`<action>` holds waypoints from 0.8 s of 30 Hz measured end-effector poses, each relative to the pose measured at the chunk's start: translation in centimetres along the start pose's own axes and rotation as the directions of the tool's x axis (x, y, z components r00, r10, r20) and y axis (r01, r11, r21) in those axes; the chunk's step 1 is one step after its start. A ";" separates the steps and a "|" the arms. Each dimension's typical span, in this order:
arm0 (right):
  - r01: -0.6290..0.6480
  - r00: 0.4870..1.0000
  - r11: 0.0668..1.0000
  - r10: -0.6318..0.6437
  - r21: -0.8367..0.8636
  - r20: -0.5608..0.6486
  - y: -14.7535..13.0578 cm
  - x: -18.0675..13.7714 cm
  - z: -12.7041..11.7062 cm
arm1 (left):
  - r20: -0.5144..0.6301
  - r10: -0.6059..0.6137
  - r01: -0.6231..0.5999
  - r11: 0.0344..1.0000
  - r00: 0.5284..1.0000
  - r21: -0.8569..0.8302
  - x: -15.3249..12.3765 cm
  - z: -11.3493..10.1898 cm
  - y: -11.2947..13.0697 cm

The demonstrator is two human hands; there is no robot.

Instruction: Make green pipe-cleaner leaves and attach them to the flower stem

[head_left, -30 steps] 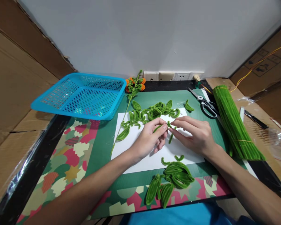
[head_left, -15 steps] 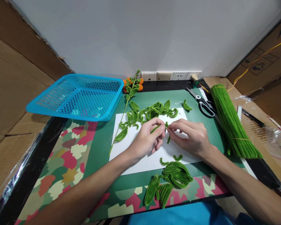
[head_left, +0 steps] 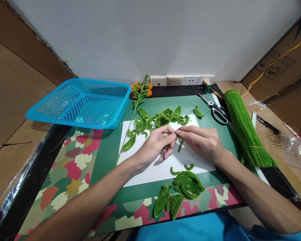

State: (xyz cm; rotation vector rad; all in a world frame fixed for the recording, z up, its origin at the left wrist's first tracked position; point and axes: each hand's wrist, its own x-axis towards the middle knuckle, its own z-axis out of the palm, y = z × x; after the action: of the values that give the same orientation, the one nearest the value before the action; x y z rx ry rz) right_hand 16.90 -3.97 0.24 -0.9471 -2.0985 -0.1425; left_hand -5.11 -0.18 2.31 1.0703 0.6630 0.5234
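Above a white paper sheet, my two hands meet fingertip to fingertip. My left hand is closed in a pinch on a green pipe-cleaner leaf, mostly hidden by the fingers. My right hand pinches at the same spot, on a short green pipe cleaner whose end hangs below the fingertips. Behind the hands lies a row of green fuzzy leaves and curls. Nearer me is a pile of similar leaves, with two small curled pieces at its far side.
A blue plastic basket stands at the left. Beside it lies a stem with orange flowers. At the right are scissors, a thick bundle of green pipe cleaners and a black-handled cutter. Sockets line the wall.
My right fingers have closed in against the left fingertips, covering the small green knot that stuck up between them. The hanging pipe-cleaner end shows longer. The view has shifted slightly.
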 end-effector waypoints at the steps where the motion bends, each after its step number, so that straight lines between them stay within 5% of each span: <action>1: 0.005 1.000 1.000 -0.005 0.014 0.008 0.1 -0.1 0.0 | 0.002 -0.001 0.001 1.000 1.000 0.005 0.0 -0.1 0.0; 7: 0.018 0.999 0.995 -0.014 0.102 -0.038 0.8 0.0 0.5 | 0.032 0.004 -0.004 1.000 0.999 0.013 0.3 -0.2 0.3; 17: -0.034 0.998 0.981 0.023 0.190 0.059 1.5 0.7 1.3 | 0.005 0.080 -0.079 0.971 0.997 0.227 0.6 -0.6 0.9; 24: -0.018 0.975 0.997 0.002 0.072 0.221 1.3 0.7 1.3 | 0.051 -0.129 0.132 0.989 0.990 -0.059 0.4 0.0 1.9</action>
State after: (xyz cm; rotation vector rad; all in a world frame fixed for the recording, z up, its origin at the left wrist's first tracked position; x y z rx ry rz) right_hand 16.68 -2.20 -0.39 -0.9662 -2.2843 0.0474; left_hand -5.01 0.81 3.98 0.9703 0.6665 0.4018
